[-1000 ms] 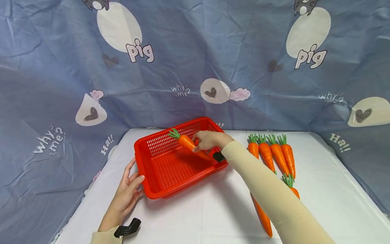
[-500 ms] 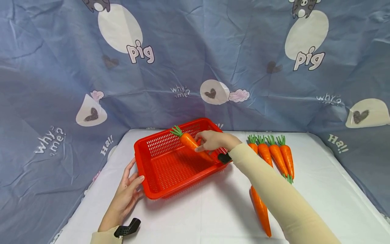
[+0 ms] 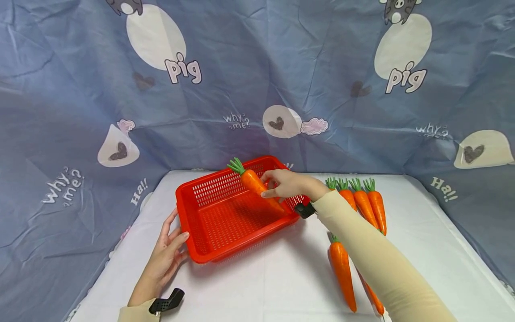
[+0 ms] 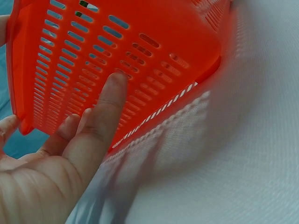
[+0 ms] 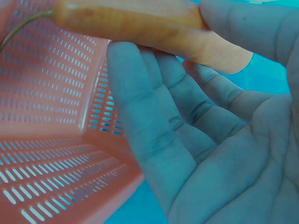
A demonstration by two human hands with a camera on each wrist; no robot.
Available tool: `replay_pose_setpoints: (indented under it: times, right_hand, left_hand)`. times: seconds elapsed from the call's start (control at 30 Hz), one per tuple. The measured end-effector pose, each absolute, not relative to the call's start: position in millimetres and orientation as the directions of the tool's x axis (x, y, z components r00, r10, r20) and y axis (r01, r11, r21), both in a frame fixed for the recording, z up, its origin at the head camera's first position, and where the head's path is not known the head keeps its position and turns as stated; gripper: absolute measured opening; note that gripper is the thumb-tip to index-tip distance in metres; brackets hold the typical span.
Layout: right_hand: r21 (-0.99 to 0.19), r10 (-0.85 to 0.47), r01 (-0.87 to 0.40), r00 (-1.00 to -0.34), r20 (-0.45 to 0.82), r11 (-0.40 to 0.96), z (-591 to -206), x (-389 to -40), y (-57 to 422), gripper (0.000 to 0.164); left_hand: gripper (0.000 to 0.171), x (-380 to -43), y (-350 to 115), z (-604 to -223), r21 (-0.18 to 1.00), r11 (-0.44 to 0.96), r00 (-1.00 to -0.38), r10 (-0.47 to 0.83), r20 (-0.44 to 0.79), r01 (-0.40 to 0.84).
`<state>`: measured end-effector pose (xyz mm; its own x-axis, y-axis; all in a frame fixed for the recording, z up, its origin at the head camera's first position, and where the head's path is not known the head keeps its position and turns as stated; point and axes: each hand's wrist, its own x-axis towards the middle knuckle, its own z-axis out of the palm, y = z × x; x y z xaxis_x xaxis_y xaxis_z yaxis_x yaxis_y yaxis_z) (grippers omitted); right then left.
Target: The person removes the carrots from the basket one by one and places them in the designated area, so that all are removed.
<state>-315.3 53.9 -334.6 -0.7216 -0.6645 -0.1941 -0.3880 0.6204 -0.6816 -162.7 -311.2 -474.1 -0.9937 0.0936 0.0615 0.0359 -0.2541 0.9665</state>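
Straight fingers of my left hand (image 3: 162, 259) touch the left end of a red perforated plastic basket (image 3: 186, 223). In the left wrist view its fingertips lie against the slotted outer wall (image 4: 98, 70). My right hand (image 3: 283, 184) reaches over the basket's right end and pinches an orange carrot (image 3: 252, 181) between thumb and fingers. This carrot tilts over the basket interior, green top (image 3: 236, 166) up to the left, tip low towards the right. From the right wrist, the carrot (image 5: 135, 21) crosses above my fingers, its stem end to the left.
Several more carrots (image 3: 377, 205) lie in a row at the back right of the white table (image 3: 249, 290). Nearer the front, another carrot (image 3: 342, 273) lies beside one partly covered by my right sleeve (image 3: 374, 255). A blue printed cloth (image 3: 225, 80) hangs behind.
The right hand and its carrot have shifted slightly right, and the carrot's green top has risen a little. The right forearm has swung right, uncovering the front carrot's top. The left hand stays put.
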Motion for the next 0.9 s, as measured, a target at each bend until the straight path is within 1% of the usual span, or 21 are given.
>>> replay_pose_setpoints:
  times: [0.33,0.5,0.67,0.9]
  right_hand:
    - [-0.693,-0.670,-0.392,-0.721,-0.177,0.605,-330.8,-308.3,65.7,0.044]
    - [-0.684,-0.679,-0.419,-0.719,-0.152,0.597,-328.4,-302.6,72.6,0.042]
    - [-0.668,-0.674,-0.435,-0.726,-0.136,0.604,-329.8,-297.6,83.5,0.044]
    - [-0.696,-0.682,-0.433,-0.723,-0.111,0.573,-332.4,-288.7,97.3,0.047]
  left_hand:
    - [0.079,-162.4,-310.9,-473.9,0.968,-0.249,-0.995,0.086,0.052,0.029]
    - [0.079,-162.5,-311.2,-474.1,0.966,-0.256,-0.994,0.091,0.057,0.032]
    - [0.079,-162.6,-310.8,-474.1,0.968,-0.250,-0.995,0.089,0.054,0.030]
    - [0.080,-162.5,-310.7,-473.2,0.969,-0.245,-0.995,0.085,0.047,0.025]
